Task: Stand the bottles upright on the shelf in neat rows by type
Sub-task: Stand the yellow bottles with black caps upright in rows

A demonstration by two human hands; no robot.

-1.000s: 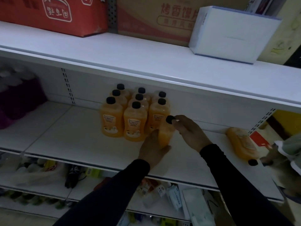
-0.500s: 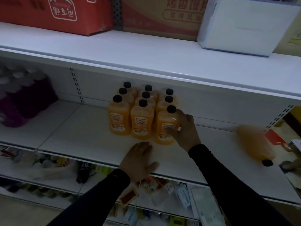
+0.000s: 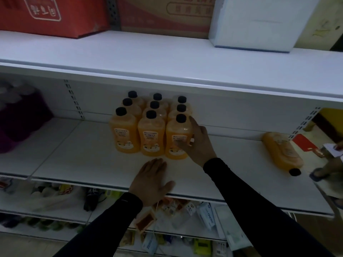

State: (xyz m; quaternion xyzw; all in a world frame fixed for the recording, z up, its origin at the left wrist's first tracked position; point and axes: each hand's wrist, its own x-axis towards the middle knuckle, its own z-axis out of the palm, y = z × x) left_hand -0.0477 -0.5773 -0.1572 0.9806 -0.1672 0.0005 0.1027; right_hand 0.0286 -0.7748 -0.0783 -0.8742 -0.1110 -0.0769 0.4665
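Observation:
Several orange juice bottles with black caps stand upright in three rows on the white shelf [image 3: 78, 164]. My right hand [image 3: 198, 143] wraps around the right side of the front-right bottle [image 3: 176, 140], which stands beside the front-middle bottle [image 3: 151, 136] and the front-left bottle [image 3: 123, 133]. My left hand [image 3: 153, 179] lies flat, fingers spread, on the shelf's front edge just below the group, holding nothing. One more orange bottle [image 3: 282, 152] lies on its side at the right end of the shelf, cap toward me.
Dark purple bottles [image 3: 20, 117] fill the shelf's left end. On the shelf above sit a red carton [image 3: 52, 15], a brown carton [image 3: 165, 13] and a white box [image 3: 259, 23]. Lower shelves hold assorted packets. A person's hand with a red card [image 3: 304, 145] is at the far right.
The bottle I held tilted in both hands now stands upright at the front right of the group. My left hand let go and dropped flat onto the shelf edge.

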